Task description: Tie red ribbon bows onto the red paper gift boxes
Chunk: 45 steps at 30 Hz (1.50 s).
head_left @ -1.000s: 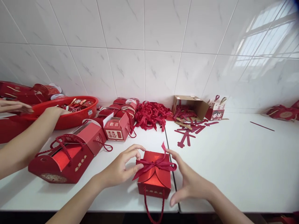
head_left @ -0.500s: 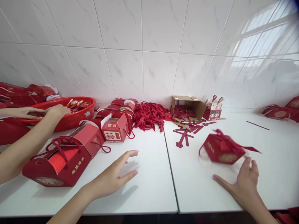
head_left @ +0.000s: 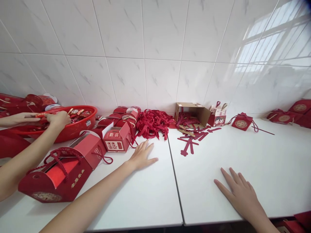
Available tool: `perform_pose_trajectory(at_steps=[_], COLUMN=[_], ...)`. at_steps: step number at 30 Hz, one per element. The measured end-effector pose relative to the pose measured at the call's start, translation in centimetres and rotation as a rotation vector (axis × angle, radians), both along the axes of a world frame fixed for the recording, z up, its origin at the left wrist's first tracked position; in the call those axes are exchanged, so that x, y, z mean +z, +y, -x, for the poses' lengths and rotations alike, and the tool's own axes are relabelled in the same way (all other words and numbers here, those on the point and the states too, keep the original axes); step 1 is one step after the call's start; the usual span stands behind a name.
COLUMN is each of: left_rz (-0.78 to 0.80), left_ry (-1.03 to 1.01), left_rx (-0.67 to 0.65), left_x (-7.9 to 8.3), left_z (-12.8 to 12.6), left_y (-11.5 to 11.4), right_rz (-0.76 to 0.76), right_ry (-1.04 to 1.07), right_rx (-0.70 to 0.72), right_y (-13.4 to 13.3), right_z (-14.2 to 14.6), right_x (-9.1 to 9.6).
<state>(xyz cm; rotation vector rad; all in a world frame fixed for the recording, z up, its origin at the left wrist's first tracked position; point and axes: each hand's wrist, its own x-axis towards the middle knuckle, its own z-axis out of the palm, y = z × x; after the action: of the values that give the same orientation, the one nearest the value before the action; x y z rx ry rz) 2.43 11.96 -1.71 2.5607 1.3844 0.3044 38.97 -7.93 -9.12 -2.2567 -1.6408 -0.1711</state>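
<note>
My left hand (head_left: 143, 155) reaches over the white table with its fingers apart and nothing in it. Just beyond it stand a red gift box with white-panel lettering (head_left: 117, 141) and a heap of red ribbons (head_left: 155, 123). Low over the right-hand table, my right hand (head_left: 239, 194) is spread and holds nothing. A small red gift box with a ribbon and a gold round emblem (head_left: 241, 122) rests near the wall, well beyond that hand. To the left lies a long red box with rope handles (head_left: 70, 174).
At far left a co-worker's hands (head_left: 57, 119) handle something red over a red basin (head_left: 73, 129) of wrapped sweets. A tipped cardboard box (head_left: 205, 116) spills dark red strips (head_left: 188, 144). Beside it stands a cartoon-printed box (head_left: 217, 117). More red boxes (head_left: 282, 117) lie at right.
The small ribboned box, blurred in mid-motion near my right hand before, now rests back by the wall. My left hand has moved forward toward the lettered box; my right hand has lowered slightly, fingers spread.
</note>
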Motion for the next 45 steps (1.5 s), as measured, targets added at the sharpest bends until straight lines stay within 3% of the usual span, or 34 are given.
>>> perform_pose_trajectory(at_steps=[4, 8, 12, 16, 19, 25, 29, 33, 37, 41, 45], left_rz=[-0.070, -0.148, -0.213, -0.261, -0.312, -0.464, -0.473, -0.437, -0.205, -0.094, -0.117], left_ry=[-0.032, -0.081, -0.144, -0.205, -0.248, -0.438, -0.461, -0.429, -0.438, -0.417, -0.381], left_rx=[0.032, -0.016, -0.134, -0.225, -0.299, -0.412, -0.538, -0.588, -0.458, -0.428, -0.522], left_x=[-0.6, -0.6, -0.9, -1.2, -0.8, 2.0, 3.9, 4.3, 4.1, 4.2, 5.1], left_z=[-2.0, -2.6, -2.4, -2.3, -2.4, -2.3, -2.2, -1.9, -1.6, -1.1, -0.5], left_y=[4.0, 4.1, 0.6, -3.6, -6.5, -12.7, -15.9, -16.8, -17.0, -17.2, -17.3], right_rz=[0.016, -0.006, -0.243, -0.360, -0.324, 0.000, 0.004, -0.051, -0.073, -0.095, -0.166], right_ry=[0.039, 0.088, 0.197, 0.496, 0.787, 1.313, 1.871, 2.309, 2.482, 2.521, 2.368], right_rx=[-0.035, -0.082, 0.005, 0.180, 0.291, 0.541, 0.490, 0.278, 0.119, 0.074, 0.185], right_y=[0.2, 0.2, -0.1, -0.8, -1.3, -0.4, 0.1, 0.2, 0.1, 0.0, -0.5], right_z=[0.0, -0.1, 1.2, 5.3, 9.3, 15.9, 18.0, 18.1, 17.1, 15.5, 13.1], right_x=[-0.4, -0.5, -0.1, 1.3, 3.0, 6.3, 7.1, 7.2, 7.4, 7.3, 6.9])
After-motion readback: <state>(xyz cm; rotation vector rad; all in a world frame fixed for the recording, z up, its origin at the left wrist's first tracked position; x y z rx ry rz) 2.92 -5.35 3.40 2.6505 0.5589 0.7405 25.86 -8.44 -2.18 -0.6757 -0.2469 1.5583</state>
